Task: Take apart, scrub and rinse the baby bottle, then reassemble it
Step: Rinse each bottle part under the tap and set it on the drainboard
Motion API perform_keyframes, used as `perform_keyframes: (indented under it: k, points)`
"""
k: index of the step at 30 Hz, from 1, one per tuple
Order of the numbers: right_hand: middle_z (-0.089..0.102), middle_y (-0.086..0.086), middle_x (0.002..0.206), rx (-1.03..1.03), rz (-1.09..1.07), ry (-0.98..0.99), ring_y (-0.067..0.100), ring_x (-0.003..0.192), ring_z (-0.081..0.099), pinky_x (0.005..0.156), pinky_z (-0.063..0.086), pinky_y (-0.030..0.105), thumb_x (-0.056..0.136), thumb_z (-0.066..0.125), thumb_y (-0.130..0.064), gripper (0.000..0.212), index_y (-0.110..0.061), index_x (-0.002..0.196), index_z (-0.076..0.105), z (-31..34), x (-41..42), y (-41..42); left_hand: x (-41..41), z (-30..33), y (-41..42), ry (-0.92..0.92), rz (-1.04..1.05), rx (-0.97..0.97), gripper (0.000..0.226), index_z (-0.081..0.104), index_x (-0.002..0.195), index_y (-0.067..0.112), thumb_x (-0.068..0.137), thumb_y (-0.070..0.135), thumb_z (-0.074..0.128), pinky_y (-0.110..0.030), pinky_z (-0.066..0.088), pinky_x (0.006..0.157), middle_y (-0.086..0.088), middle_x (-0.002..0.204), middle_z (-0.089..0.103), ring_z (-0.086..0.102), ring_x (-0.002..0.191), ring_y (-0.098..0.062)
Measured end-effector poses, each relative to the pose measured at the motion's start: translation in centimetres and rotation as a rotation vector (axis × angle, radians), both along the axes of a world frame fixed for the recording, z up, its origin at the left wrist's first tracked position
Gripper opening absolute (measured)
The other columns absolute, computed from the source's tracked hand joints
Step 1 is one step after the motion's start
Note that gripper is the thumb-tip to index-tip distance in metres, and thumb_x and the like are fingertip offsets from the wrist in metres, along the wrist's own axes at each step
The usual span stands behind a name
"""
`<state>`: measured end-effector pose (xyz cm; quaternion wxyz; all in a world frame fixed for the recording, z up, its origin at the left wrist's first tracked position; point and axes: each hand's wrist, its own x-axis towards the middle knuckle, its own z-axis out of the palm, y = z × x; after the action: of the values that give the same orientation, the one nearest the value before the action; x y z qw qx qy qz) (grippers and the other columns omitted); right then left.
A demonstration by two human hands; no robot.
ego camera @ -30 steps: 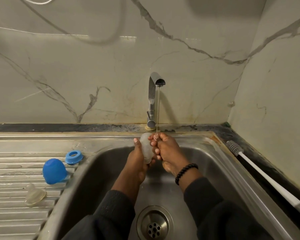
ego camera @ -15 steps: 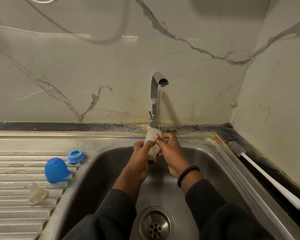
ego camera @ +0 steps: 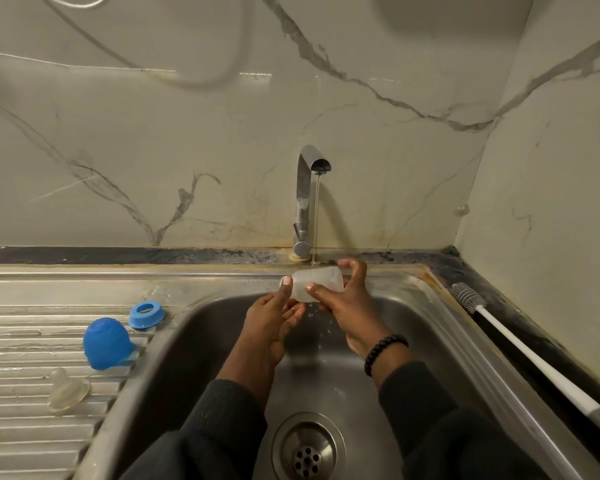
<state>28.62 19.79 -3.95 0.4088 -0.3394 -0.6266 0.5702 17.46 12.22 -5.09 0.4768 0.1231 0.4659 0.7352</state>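
The right hand [ego camera: 349,308] grips the clear bottle body [ego camera: 317,284], thumb curled over its top edge and fingers wrapped underneath, so the bottle lies sideways over the back of the sink basin [ego camera: 201,344] directly below the faucet [ego camera: 305,202]. A thin stream of water [ego camera: 315,220] falls onto the bottle and drips off below it. The left hand [ego camera: 272,318] is palm up beside it, one straight fingertip touching the bottle's left end while the other fingers lie loose and wet under it, holding nothing. A black bead bracelet [ego camera: 383,351] circles the right wrist, and dark sleeves [ego camera: 222,420] cover both forearms. The drain [ego camera: 307,448] sits in the basin floor between the arms. On the ribbed draining board [ego camera: 32,434] to the left stand the blue collar ring [ego camera: 146,315], the blue dome cap [ego camera: 108,342] just in front of it, and the clear nipple [ego camera: 66,391] nearer still, all well apart from the hands. A white-handled bottle brush [ego camera: 520,351] lies along the dark ledge on the right of the sink, its handle cut off by the picture edge. The bottle's right end is hidden behind the right palm, and which end is its mouth cannot be made out
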Motion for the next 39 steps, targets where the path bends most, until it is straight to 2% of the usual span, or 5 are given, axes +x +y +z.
perform_keyframes:
  k: [17,23,27,32,39]
  points:
    - [0.062,-0.008,0.116,0.389,0.053,-0.413,0.011,0.105,0.059,0.091,0.053,0.035,0.077,0.079,-0.027,0.053,-0.029,0.122,0.052,-0.8,0.3,-0.5,1.0,1.7,-0.8,0.427,-0.148,0.094,0.028,0.061,0.113,0.009,0.088,-0.003,0.063,-0.021,0.055,0.062,-0.008,0.103,0.072,0.071,0.081,-0.012]
    - [0.063,-0.007,0.118,0.329,0.042,-0.425,0.013,0.108,0.058,0.093,0.053,0.038,0.073,0.083,-0.029,0.062,-0.027,0.128,0.053,-0.6,0.0,-0.5,-1.7,1.2,-1.3,0.296,0.096,0.026,0.020,0.063,0.114,0.011,0.100,0.019,0.052,-0.036,0.049,0.097,-0.009,0.117,0.069,0.063,0.111,-0.023]
    - [0.063,0.005,0.116,-0.171,0.139,-0.185,0.023,0.103,0.063,0.087,0.057,0.046,0.083,0.074,-0.025,0.037,-0.020,0.112,0.054,-0.1,0.2,-1.6,-1.8,0.8,-2.2,0.400,-0.081,-0.150,0.024,0.062,0.115,0.012,0.096,0.027,0.059,-0.034,0.054,0.078,-0.018,0.117,0.065,0.064,0.099,-0.025]
    - [0.062,0.019,0.116,-0.662,0.082,0.164,0.032,0.100,0.067,0.065,0.061,0.034,0.084,0.072,-0.033,0.049,-0.009,0.123,0.053,0.3,-0.2,-2.3,-2.3,1.4,-2.8,0.871,-0.507,-0.069,0.071,0.044,0.129,0.028,0.072,0.036,0.085,-0.041,0.055,0.096,-0.004,0.125,0.056,0.061,0.113,-0.022]
    - [0.065,0.024,0.104,-0.758,0.164,-0.003,0.035,0.095,0.068,0.091,0.055,0.049,0.096,0.050,-0.047,0.047,-0.002,0.106,0.054,0.7,-0.5,-2.9,-2.4,0.9,-2.3,0.924,-0.108,-0.020,0.056,0.050,0.125,0.025,0.078,0.034,0.080,-0.022,0.058,0.075,0.001,0.122,0.061,0.063,0.105,-0.013]
